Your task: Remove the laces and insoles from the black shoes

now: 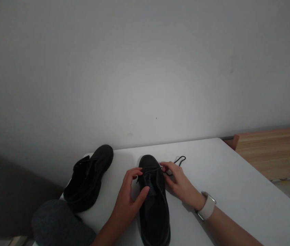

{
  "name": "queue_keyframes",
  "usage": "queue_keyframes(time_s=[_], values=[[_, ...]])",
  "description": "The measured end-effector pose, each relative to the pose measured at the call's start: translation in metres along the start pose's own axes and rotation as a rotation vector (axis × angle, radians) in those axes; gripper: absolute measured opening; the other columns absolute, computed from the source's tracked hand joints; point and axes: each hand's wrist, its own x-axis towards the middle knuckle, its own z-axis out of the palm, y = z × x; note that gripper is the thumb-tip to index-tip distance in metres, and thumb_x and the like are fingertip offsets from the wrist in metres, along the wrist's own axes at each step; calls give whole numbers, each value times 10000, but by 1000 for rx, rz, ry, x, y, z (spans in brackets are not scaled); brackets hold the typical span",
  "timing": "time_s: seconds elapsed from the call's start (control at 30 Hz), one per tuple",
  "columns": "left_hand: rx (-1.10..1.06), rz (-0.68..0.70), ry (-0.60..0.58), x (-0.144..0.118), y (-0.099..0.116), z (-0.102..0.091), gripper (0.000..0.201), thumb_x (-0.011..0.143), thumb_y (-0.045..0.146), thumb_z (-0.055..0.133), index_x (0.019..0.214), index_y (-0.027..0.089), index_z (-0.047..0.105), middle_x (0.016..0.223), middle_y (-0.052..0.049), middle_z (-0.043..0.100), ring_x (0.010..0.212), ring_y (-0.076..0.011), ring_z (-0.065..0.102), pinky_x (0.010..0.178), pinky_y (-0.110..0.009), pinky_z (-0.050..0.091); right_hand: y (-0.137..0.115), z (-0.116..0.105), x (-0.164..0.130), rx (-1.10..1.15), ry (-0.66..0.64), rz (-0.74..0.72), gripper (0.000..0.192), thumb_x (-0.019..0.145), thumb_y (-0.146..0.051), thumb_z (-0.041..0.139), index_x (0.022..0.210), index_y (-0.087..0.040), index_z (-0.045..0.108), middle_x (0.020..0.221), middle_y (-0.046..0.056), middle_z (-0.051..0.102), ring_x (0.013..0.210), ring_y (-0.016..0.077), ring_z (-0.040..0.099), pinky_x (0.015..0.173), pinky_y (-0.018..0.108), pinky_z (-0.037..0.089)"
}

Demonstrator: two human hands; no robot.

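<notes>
While no brand or writing can be read on it, the black shoe (153,201) lies lengthwise, toe toward the wall (145,68), on the white tabletop (237,177). Left hand (129,200) grips its side; right hand (179,182) pinches the lace (179,160). Another shoe (88,177) lies left.

Both shoes (153,198) (88,177) and the lace (179,160) are black, the table (237,184) white, the watch strap (208,206) off-white, the wall (145,68) grey, the floor (273,150) light wood.
</notes>
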Motion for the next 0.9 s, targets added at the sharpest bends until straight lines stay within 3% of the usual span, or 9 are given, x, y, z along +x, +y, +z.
queue_keyframes(time_s=[0.13, 0.37, 0.5, 0.63, 0.9], values=[[-18, -27, -7, 0, 2, 0, 148, 963, 312, 534, 1060, 241, 447, 1295, -82, 472, 1257, -251, 447, 1062, -462, 344, 1, 1, 4, 32, -4, 64, 110, 878, -214, 503, 917, -208, 606, 866, 55, 634, 822, 233, 577, 775, 399, 461], [48, -24, -14, 0, 2, -2, 136, 955, 303, 530, 889, 223, 441, 1256, -83, 480, 1247, -260, 445, 1035, -442, 356, -5, 1, 2, 212, 19, 167, 109, 956, -308, 375, 917, -235, 445, 665, -57, 458, 598, 152, 455, 575, 286, 389], [13, -27, -1, 0, -2, 0, 144, 950, 310, 547, 1034, 238, 457, 1284, -76, 480, 1227, -249, 467, 1037, -445, 366, -9, 1, 5, 287, -3, 179, 178, 914, -384, 487, 950, -214, 525, 669, -55, 467, 604, 141, 444, 566, 270, 371], [-4, -52, 0, -1, -5, 1, 358, 952, 350, 560, 1271, 271, 416, 1301, -69, 488, 1235, -244, 474, 1072, -461, 359, -12, 1, 7, 317, -14, 196, 229, 852, -407, 606, 923, -189, 617, 708, -15, 566, 626, 150, 492, 571, 276, 383], [16, -85, 2, -3, -6, 0, 418, 943, 387, 572, 1311, 255, 425, 1320, -88, 499, 1227, -267, 492, 1062, -484, 381, -17, -4, 7, 360, 161, 189, 265, 840, -449, 673, 777, -194, 641, 665, -20, 547, 613, 136, 466, 566, 267, 361]])
